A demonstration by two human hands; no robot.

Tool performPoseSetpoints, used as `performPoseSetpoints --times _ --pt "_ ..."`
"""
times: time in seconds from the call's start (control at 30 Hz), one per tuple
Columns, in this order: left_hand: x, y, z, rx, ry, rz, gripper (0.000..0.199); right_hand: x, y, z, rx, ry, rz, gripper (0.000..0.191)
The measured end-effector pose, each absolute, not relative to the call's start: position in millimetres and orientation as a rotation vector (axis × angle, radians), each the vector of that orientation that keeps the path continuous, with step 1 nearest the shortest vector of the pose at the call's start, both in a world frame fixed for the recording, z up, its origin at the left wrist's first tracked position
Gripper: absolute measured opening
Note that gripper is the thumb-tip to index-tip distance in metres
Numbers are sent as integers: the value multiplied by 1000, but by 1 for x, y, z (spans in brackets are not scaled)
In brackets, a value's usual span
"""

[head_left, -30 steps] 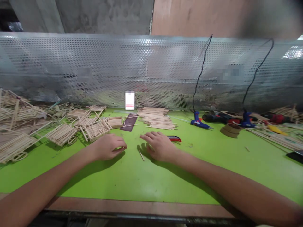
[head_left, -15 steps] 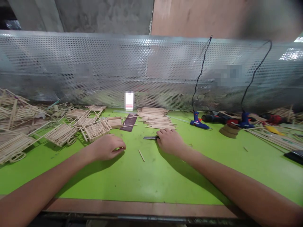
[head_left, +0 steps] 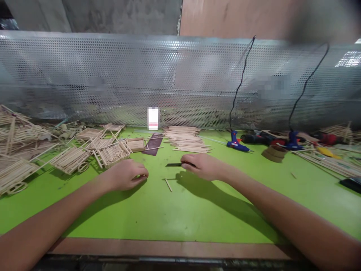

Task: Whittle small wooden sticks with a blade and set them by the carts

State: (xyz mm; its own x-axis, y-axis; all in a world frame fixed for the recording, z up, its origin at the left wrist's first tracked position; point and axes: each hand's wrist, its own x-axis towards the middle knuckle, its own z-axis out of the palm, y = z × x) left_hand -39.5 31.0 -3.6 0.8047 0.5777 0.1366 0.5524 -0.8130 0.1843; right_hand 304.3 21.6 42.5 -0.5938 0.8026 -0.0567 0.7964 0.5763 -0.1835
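My right hand (head_left: 199, 165) is closed on a dark knife blade (head_left: 173, 165), which points left and is held above the green tabletop, its shadow falling below it. Curled with fingertips pressed together, my left hand (head_left: 128, 175) rests low over the table; anything between its fingers is too small or hidden to make out. Between the hands and nearer to me lies one short wooden stick (head_left: 168, 185). Beyond my right hand a stack of long thin wooden sticks (head_left: 186, 138) lies side by side. A dark brown sheet (head_left: 153, 145) lies left of the stack.
Small stick-built carts (head_left: 70, 160) and loose pieces crowd the left side. Two blue glue guns (head_left: 238, 142) with black cords, a brown tape roll (head_left: 273, 153) and other tools lie at right. A perforated metal screen (head_left: 126, 79) stands along the back of the green table (head_left: 163, 218).
My right hand has lifted off the table with the knife blade and shifted slightly left. My left hand has hardly moved. The short stick stays where it was.
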Motion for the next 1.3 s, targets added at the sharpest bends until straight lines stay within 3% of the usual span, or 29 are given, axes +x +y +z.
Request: performPoseSetpoints --times 0.4,0.73,1.03,1.3 --pt "-39 31 -3 2825 927 283 24 300 16 37 -1087 -2901 458 18" --pt "-37 30 -7 2828 856 359 22 282 6 13 -869 -2798 351 20" --pt "-17 20 -10 2963 639 314 44 268 1 -3 -791 -2780 154 20" --pt "-18 20 -9 2958 601 344 36 265 0 -9 -792 -2777 83 20"
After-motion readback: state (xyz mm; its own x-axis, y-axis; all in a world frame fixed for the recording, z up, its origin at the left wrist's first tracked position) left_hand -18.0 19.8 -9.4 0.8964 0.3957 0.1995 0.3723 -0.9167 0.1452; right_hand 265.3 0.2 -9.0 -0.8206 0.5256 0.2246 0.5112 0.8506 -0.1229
